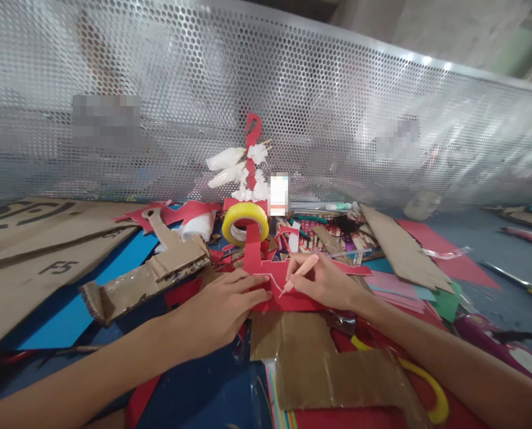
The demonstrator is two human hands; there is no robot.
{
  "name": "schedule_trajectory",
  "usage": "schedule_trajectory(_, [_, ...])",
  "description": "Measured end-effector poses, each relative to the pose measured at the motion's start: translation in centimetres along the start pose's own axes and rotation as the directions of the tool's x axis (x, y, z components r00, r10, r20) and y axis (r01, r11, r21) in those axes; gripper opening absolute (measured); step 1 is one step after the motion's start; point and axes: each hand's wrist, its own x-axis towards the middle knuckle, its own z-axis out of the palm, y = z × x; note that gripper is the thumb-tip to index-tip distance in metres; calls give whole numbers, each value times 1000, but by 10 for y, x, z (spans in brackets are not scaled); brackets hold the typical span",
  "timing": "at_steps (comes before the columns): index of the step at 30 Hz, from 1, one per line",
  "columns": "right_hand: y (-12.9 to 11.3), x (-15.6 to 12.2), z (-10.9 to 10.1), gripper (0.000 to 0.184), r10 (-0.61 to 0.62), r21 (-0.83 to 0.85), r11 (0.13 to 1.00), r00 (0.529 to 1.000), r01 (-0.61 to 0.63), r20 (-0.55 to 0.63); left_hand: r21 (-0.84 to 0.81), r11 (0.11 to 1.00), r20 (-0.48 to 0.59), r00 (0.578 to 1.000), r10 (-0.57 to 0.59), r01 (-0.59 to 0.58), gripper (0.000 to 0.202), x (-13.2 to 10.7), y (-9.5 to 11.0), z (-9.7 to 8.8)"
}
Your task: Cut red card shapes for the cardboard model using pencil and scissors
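A red paper sheet (pixel 288 298) lies on the cluttered table in the middle of the head view. My left hand (pixel 223 301) rests flat on its left part, fingers stretched out and pressing it down. My right hand (pixel 323 280) is closed around a pink pen-like cutter (pixel 299 275), its tip touching the red sheet along a pale drawn line. A yellow tape roll (pixel 245 221) stands just behind the sheet.
A perforated metal screen (pixel 337 119) walls off the back. Cardboard pieces (pixel 145 277) and blue paper (pixel 91 298) lie left; a cardboard shape (pixel 319 363) and yellow-handled scissors (pixel 431 387) sit near me. A red-and-white paper figure (pixel 250 161) stands behind the tape.
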Motion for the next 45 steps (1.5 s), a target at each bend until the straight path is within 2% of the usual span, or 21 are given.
schedule_trajectory(13, [-1, 1, -2, 11, -1, 13, 1000, 1000, 1, 4, 9, 1000, 4, 1000, -6, 6, 47, -1, -1, 1])
schedule_trajectory(18, [-3, -1, 5, 12, 23, 37, 999, 999, -24, 26, 2, 1000, -9, 1000, 8, -8, 45, -1, -1, 2])
schedule_trajectory(36, [-4, -1, 8, 8, -11, 74, 997, 999, 8, 38, -12, 1000, -42, 999, 15, -15, 50, -1, -3, 5])
schedule_trajectory(42, [-6, -3, 12, 12, -57, 95, 994, 995, 48, 87, -21, 999, -47, 999, 24, -25, 43, -1, -2, 2])
schedule_trajectory(45, [-8, -3, 11, 10, -37, 70, 997, 998, 33, 57, -25, 999, -52, 998, 18, -19, 43, -2, -2, 2])
